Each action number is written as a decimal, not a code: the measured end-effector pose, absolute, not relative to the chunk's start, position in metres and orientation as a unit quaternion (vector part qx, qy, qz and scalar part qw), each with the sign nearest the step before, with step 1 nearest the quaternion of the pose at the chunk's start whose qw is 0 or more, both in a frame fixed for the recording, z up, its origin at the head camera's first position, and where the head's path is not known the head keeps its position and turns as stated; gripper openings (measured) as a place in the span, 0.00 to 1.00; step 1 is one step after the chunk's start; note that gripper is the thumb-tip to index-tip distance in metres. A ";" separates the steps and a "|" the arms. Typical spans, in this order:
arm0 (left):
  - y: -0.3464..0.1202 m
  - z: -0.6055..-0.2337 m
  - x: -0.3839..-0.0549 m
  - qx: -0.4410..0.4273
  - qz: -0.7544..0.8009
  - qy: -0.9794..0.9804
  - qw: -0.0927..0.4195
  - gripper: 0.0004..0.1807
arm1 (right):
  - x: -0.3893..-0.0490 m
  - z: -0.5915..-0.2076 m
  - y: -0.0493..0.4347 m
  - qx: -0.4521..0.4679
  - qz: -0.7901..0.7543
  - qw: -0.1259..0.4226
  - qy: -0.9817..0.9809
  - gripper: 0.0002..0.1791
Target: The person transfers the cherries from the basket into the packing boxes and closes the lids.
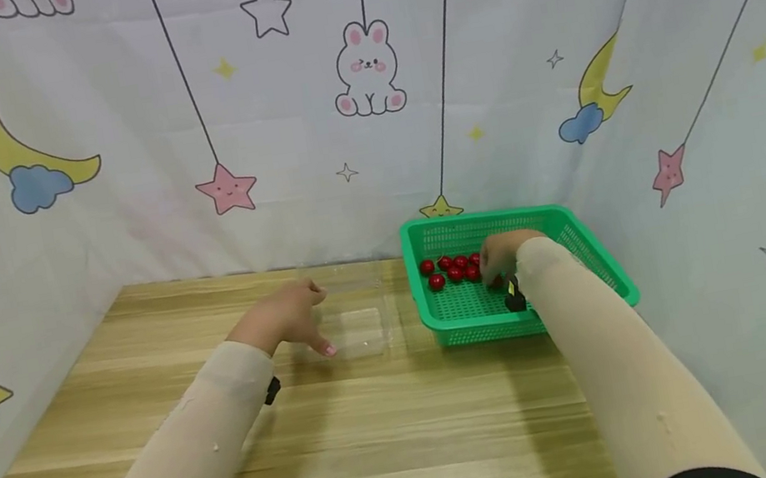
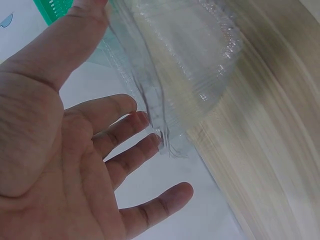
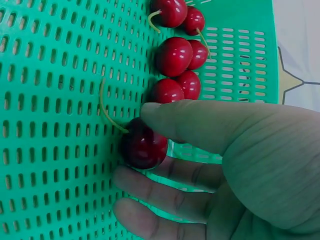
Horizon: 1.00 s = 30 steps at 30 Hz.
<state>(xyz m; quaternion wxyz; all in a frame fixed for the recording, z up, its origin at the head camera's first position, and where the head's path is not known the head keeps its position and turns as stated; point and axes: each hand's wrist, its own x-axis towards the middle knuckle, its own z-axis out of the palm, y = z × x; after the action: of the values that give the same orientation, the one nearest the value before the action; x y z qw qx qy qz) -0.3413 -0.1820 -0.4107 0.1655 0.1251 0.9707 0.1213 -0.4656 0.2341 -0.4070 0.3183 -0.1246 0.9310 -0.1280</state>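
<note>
A green plastic basket [image 1: 478,333] stands at the right of the table, with several dark red cherries [image 1: 456,274] lying inside along its far left part. My right hand [image 1: 503,254] reaches into it. In the right wrist view, thumb and fingers pinch one cherry [image 3: 144,149] whose green stem points away over the basket floor. To the left of the basket lies a clear plastic box [image 1: 357,335], see-through and hard to outline. My left hand [image 1: 287,316] is at the box's left side, fingers spread; in the left wrist view its fingertips [image 2: 141,119] touch the plastic edge.
The wooden tabletop [image 1: 388,449] runs back to a white patterned cloth [image 1: 302,117] hanging behind and at both sides. Basket and box both sit near the back edge, with the cloth close behind them.
</note>
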 end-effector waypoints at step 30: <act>-0.185 -0.408 -0.348 0.129 0.131 0.968 0.172 0.62 | -0.436 -0.320 0.194 -0.206 -0.086 0.248 0.943 0.11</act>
<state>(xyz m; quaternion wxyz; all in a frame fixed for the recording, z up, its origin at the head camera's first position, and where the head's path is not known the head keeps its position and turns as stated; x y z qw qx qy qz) -0.3484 -0.1853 -0.4076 0.1718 0.1292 0.9677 0.1315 -0.4356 0.1942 -0.3202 0.2475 -0.2065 0.9427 -0.0858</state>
